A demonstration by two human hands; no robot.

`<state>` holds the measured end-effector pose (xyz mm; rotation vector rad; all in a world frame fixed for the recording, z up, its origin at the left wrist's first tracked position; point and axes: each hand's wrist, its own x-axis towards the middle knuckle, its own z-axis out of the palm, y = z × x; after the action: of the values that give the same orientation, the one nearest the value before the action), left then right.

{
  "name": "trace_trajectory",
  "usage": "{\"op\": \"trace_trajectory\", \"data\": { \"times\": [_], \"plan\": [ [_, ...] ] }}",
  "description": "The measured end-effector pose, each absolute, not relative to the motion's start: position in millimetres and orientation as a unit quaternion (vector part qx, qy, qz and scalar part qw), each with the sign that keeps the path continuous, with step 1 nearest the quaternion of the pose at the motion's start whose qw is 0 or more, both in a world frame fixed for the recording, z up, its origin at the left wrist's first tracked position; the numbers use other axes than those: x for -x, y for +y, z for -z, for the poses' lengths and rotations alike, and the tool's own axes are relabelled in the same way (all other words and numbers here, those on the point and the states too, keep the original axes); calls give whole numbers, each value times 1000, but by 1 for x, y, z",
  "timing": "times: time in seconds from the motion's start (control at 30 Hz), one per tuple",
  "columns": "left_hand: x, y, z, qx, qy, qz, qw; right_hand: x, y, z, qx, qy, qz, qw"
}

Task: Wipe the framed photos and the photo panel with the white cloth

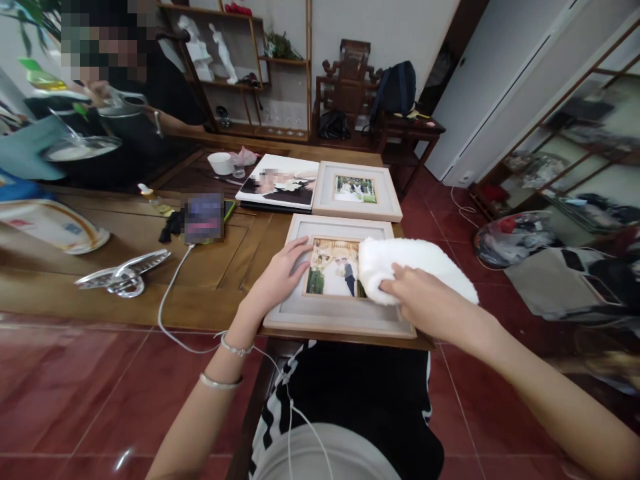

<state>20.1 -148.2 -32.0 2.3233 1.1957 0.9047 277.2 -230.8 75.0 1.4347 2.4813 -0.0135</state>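
A light wooden picture frame (pixel 285 313) with a wedding photo (pixel 333 267) in its centre lies flat at the table's near edge. My left hand (pixel 283 277) rests on the left side of this frame, fingers stretched out toward the photo. White and fluffy, a cloth (pixel 415 263) is gripped in my right hand (pixel 420 293). The cloth lies over the right part of the frame and touches the photo's right edge, hiding that side. Just behind are a second framed photo (pixel 393 193) and a white-edged photo album (pixel 280 160).
A phone (pixel 204 219) with a white charging cable (pixel 167 293), a silver winged ornament (pixel 127 270) and a small dropper bottle (pixel 156 200) lie to the left on the wooden table (pixel 200 300). Across the table is another person (pixel 165 87), near a dark pot (pixel 130 127).
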Motion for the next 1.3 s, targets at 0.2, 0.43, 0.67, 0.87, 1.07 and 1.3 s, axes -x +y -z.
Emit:
{"op": "trace_trajectory", "data": {
  "times": [0.2, 0.43, 0.67, 0.87, 1.07, 1.3],
  "plan": [
    [-20, -148, 33, -829, 423, -313, 190, -291, -262, -105, -475, 847, 182, 153],
    [-20, -150, 32, -828, 423, -315, 192, -338, -208, -105, -538, 828, 147, 60],
    [-20, -152, 30, -827, 422, -318, 194, -335, -157, -65, -589, 795, -134, -47],
    [-20, -150, 31, -826, 423, -317, 195, -303, -160, -25, -483, 867, -116, 31],
    [-20, -149, 33, -824, 422, -323, 195, -282, -219, -43, -461, 882, -72, 71],
    [-19, -149, 33, -826, 420, -322, 195, -276, -273, -60, -449, 891, 2, 68]
  ]
}}
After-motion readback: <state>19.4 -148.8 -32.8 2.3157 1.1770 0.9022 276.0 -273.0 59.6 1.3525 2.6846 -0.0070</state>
